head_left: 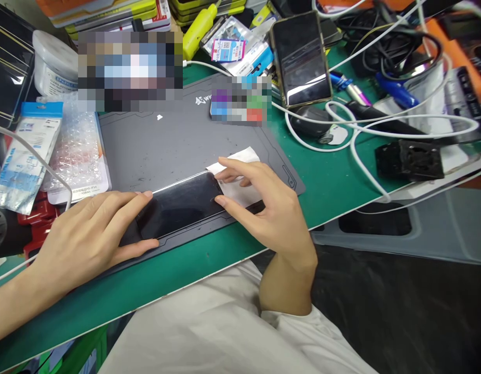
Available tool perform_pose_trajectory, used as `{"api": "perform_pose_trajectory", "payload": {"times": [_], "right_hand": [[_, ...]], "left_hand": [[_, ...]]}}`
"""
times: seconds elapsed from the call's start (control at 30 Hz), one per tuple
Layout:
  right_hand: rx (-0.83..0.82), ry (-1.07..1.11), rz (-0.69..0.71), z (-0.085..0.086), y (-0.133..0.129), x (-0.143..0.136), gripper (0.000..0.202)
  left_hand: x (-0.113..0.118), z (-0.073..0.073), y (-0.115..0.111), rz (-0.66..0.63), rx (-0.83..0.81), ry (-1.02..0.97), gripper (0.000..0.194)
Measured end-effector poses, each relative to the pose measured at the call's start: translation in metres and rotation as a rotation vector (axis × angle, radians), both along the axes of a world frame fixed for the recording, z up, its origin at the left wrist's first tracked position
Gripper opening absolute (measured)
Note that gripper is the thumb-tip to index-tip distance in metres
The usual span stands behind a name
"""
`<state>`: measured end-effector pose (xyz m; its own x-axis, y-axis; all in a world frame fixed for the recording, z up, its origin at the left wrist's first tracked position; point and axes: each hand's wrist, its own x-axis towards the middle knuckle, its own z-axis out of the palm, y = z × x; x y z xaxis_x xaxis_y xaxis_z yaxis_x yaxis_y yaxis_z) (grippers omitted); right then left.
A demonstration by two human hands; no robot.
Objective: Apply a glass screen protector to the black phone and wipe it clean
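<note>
A black smartphone (182, 201) with a glossy dark screen lies flat on a grey work mat (166, 148). My left hand (94, 231) grips its left end, fingers along the far edge and thumb by the near edge. At the other end, my right hand (267, 202) has its thumb and a fingertip against the phone's corners, the index finger raised a little. Under the right hand is a white tissue or paper (246, 154), partly hidden by the fingers.
Another phone (301, 59) lies at the back, near tangled white cables (355, 124). A black block-like part (410, 159) sits at right. Packets (28, 156) and bubble wrap (71, 145) crowd the left, beside a white tub (55, 65). The green table's front edge runs close to my lap.
</note>
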<state>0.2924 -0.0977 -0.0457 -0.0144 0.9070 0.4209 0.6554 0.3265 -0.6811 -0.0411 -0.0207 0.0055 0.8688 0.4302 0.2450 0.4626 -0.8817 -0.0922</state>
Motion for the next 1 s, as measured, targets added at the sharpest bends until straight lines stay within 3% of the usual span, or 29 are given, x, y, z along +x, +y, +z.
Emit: {"api": "perform_pose_trajectory", "payload": {"times": [0.33,1.0], "right_hand": [[0.053,-0.016,0.025,-0.0003,0.0001,-0.0008,0.056],[0.056,-0.091,0.046,-0.0013,-0.0007,-0.0006,0.078]], "left_hand": [[0.0018,0.0026,-0.0002,-0.005,0.01,0.001,0.061],[0.0015,0.0011,0.0005,-0.007,-0.035,-0.01,0.064]]}}
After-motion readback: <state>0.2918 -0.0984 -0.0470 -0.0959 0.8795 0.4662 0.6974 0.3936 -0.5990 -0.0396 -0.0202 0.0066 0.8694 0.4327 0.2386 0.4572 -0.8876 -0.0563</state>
